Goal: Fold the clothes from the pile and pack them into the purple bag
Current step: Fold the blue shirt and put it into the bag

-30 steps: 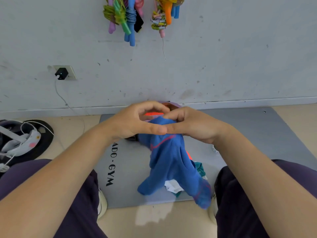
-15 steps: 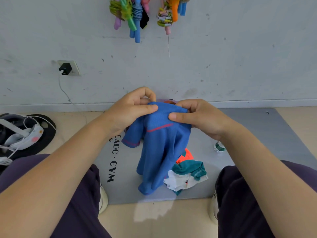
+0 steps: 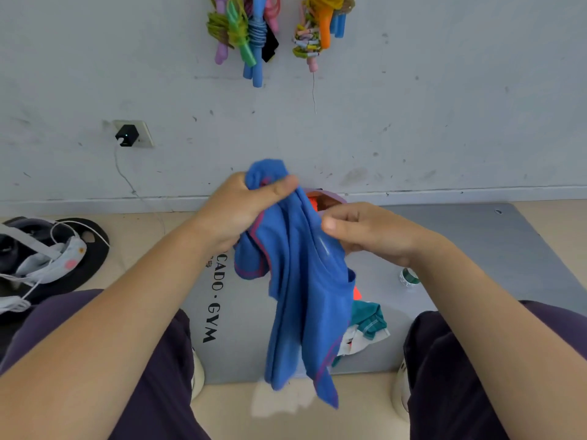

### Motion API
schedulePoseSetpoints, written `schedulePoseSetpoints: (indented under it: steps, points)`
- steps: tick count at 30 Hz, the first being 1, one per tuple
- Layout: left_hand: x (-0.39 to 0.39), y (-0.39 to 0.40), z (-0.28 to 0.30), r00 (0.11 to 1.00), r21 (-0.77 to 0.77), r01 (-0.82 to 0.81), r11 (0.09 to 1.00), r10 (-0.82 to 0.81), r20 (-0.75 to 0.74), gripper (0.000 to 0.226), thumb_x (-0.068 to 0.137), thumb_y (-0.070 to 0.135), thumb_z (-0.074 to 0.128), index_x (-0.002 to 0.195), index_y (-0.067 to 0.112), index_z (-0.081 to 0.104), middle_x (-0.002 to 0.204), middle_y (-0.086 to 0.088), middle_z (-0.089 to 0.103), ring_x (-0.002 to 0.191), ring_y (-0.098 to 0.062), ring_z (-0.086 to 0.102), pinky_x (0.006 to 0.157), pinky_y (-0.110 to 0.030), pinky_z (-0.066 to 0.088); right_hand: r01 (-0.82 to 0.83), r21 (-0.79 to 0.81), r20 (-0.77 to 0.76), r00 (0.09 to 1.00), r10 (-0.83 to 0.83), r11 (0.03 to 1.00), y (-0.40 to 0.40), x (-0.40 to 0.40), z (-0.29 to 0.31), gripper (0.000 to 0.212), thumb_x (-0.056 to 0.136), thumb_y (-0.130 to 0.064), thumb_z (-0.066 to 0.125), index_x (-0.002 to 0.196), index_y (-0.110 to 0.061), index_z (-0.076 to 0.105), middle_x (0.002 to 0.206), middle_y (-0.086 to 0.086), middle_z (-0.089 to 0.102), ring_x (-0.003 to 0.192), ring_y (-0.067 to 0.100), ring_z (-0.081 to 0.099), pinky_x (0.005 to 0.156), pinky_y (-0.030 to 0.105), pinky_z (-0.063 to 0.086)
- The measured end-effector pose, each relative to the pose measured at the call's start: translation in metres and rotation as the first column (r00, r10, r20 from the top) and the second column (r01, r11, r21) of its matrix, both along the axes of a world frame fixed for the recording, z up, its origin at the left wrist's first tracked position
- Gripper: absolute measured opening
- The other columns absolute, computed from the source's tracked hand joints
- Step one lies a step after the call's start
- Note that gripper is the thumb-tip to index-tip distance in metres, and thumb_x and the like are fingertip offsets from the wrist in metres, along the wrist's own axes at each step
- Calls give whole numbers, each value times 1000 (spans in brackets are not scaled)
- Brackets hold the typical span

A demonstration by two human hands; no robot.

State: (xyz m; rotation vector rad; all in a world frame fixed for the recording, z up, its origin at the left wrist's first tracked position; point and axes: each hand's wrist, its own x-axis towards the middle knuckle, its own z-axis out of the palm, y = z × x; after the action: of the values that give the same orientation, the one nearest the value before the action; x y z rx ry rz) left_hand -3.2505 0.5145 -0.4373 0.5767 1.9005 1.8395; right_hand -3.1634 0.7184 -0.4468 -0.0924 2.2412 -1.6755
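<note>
- The pile (image 3: pixel 365 325) of teal and white clothes lies on the grey mat (image 3: pixel 476 249), at 5 o'clock from the hanging blue garment (image 3: pixel 305 296).
- Right hand (image 3: pixel 368 231), fingers curled, pinches the garment's edge.
- Left hand (image 3: pixel 244 208) grips its top corner, thumb pressed over.
- The purple bag (image 3: pixel 327 198) sits at 12 o'clock, by the wall.

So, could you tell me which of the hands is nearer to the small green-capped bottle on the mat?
Right. The right hand is above and left of the bottle; the left hand is farther left, beyond the blue garment.
</note>
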Motion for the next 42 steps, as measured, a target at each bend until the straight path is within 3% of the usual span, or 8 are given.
schedulePoseSetpoints:
  steps: [4, 11, 16, 21, 27, 30, 37, 42]
  points:
    - [-18, -7, 1, 975, 97, -216, 972, 209, 79, 26, 76, 39, 74, 80, 15, 68, 79, -3, 73, 77, -17, 71, 76, -33, 57, -44, 53, 60, 997, 41, 998, 15, 2, -2, 30, 72, -45, 78, 84, -18, 72, 86, -2, 71, 80, 11, 66, 76, 21, 49]
    - [-27, -10, -12, 950, 63, -302, 951, 295, 102, 18, 86, 31, 72, 80, 13, 69, 74, -1, 75, 72, -14, 72, 65, -26, 57, -79, 169, 127, 990, 58, 982, 39, 8, -5, 21, 86, -21, 71, 104, -10, 74, 108, 11, 73, 99, 14, 67, 98, 29, 47]
    - [-30, -21, -22, 981, -166, -188, 968, 194, 19, 19, 75, 31, 83, 87, 20, 73, 92, -1, 77, 86, -14, 73, 76, -29, 58, 194, 6, -46, 980, -193, 981, 47, 8, -7, 15, 97, -16, 57, 103, -3, 61, 101, 10, 71, 95, 22, 67, 96, 42, 52]
    - [-31, -26, -26, 975, -208, -220, 953, 211, -64, 17, 79, 51, 73, 85, 35, 73, 88, 11, 76, 80, -4, 72, 66, -20, 52, 392, 64, -121, 916, -382, 918, 61, 13, -5, 12, 88, -24, 70, 78, -18, 66, 76, 1, 68, 70, 14, 62, 70, 32, 47]
    - [-41, -46, -37, 928, -168, -342, 924, 304, -215, 16, 90, 32, 68, 78, 24, 74, 74, 8, 70, 69, -5, 63, 65, -20, 50, 307, 191, -9, 950, -311, 932, 86, 22, -4, 19, 91, -17, 65, 98, 0, 69, 102, 20, 71, 88, 31, 68, 92, 47, 52]
    - [-41, -55, -40, 929, -201, -319, 926, 263, -261, 17, 88, 23, 71, 73, 30, 76, 75, 11, 73, 69, 0, 64, 63, -12, 49, 367, 269, -90, 930, -356, 890, 91, 25, -9, 24, 91, -19, 66, 90, 5, 66, 86, 14, 67, 79, 32, 59, 81, 40, 47]
    - [-38, -54, -49, 963, -209, -250, 946, 220, -154, 28, 102, 21, 48, 75, 21, 56, 65, 12, 58, 63, -7, 48, 65, -31, 37, 503, 172, -221, 858, -464, 847, 78, 24, -13, 25, 99, -29, 53, 80, -13, 57, 69, -5, 55, 65, 11, 45, 63, 29, 34]
    - [-35, -52, -40, 917, -474, -302, 827, 117, -381, 30, 99, 35, 51, 77, 16, 57, 54, 10, 52, 55, -12, 45, 53, -20, 34, 473, 262, -148, 881, -449, 841, 71, 19, -12, 40, 93, -46, 56, 69, -15, 49, 64, 0, 43, 63, 17, 36, 59, 30, 29]
